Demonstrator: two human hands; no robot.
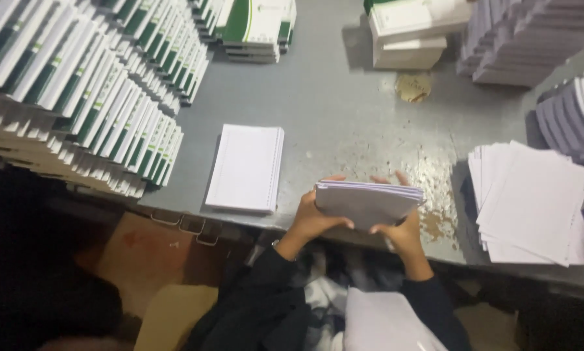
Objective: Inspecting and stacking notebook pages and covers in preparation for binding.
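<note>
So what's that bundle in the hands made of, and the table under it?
The bundle of sheets held by the left hand and right hand looks like matte white paper: thin layered edges show. The table seems to be grey painted metal, its coat worn and rust-stained in patches.

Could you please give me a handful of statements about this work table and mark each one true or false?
1. Both hands hold one bundle of white sheets above the table's near edge. True: the left hand grips its left end and the right hand its right end.
2. A flat white stack lies on the grey table to the left of the hands. True.
3. The rows of green-and-white booklets are on the right side of the table. False: they fill the left side.
4. The loose pile of white sheets at the right is being touched by the right hand. False: it lies apart from both hands.
</note>
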